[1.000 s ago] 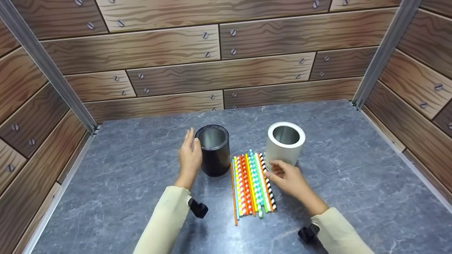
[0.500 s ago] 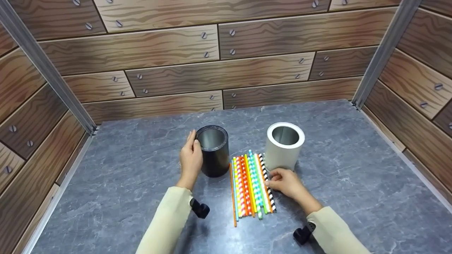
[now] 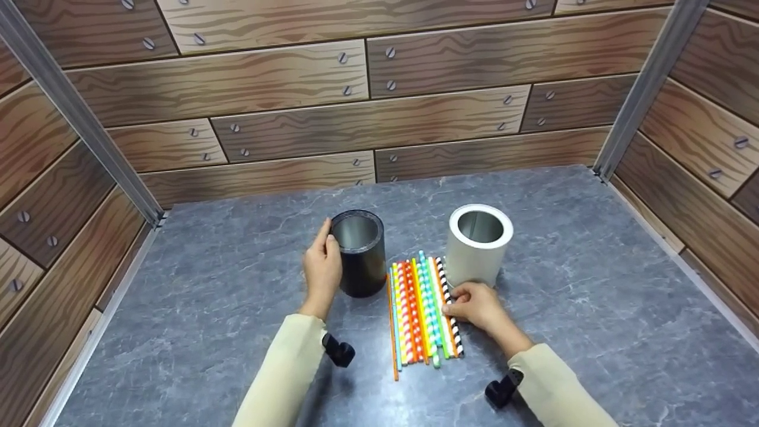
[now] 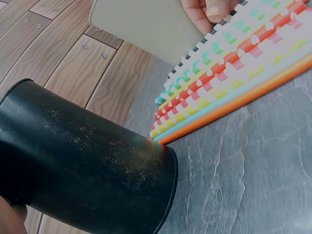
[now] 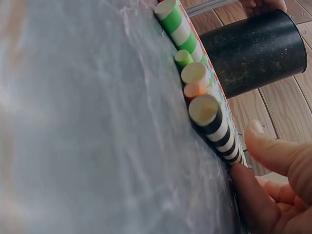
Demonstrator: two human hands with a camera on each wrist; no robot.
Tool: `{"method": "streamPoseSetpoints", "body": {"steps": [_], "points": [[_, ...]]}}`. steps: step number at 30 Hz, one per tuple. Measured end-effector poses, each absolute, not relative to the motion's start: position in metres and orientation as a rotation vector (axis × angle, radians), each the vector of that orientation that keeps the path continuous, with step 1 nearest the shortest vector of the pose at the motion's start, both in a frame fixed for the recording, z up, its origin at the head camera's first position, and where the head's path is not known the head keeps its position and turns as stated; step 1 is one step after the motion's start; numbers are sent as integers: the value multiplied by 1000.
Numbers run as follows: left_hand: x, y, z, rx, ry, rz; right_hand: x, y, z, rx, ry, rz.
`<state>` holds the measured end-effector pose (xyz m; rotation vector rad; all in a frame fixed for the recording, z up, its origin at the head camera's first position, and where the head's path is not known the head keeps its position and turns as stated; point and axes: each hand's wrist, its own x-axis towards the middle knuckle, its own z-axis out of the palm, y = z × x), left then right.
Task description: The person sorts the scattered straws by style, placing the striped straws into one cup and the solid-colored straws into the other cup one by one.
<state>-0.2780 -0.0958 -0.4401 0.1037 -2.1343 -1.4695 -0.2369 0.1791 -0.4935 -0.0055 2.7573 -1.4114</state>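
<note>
Since the head view of one second ago, your right hand (image 3: 481, 307) has come down from beside the white container (image 3: 474, 261) to the right edge of the row of straws (image 3: 422, 311); your left hand (image 3: 323, 270) has moved slightly in against the black container (image 3: 363, 270). Neither the containers nor the straws show any shift.

Straws: laid flat, side by side, on the table (image 3: 207, 332) between the two upright containers.

Right fingers: thumb and nearest finger parted, holding nothing. In the right wrist view, one fingertip (image 5: 246, 183) appears to touch the outer side of the black-and-white straw (image 5: 223, 136); the other digit stands clear above.

Left fingers: extended and laid against the side of the black container near its rim. Their far ends are partly hidden; pressure cannot be told.

Step in hand, as judged: taking the black-and-white straw from the end of the row, grip not yet made. Your next move calls for setting thumb and finger on either side of that straw alone, clear of the slim orange straw (image 5: 195, 89) beside it, while your left hand steadies the black container.
</note>
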Motion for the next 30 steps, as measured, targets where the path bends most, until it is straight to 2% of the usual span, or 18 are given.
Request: {"method": "streamPoseSetpoints", "body": {"steps": [14, 30], "points": [[-279, -95, -443, 115, -2136, -1451, -238, 173, -491, 33, 2821, -1310], [-278, -95, -444, 113, -2132, -1422, -238, 171, -490, 148, 2655, -1515]]}}
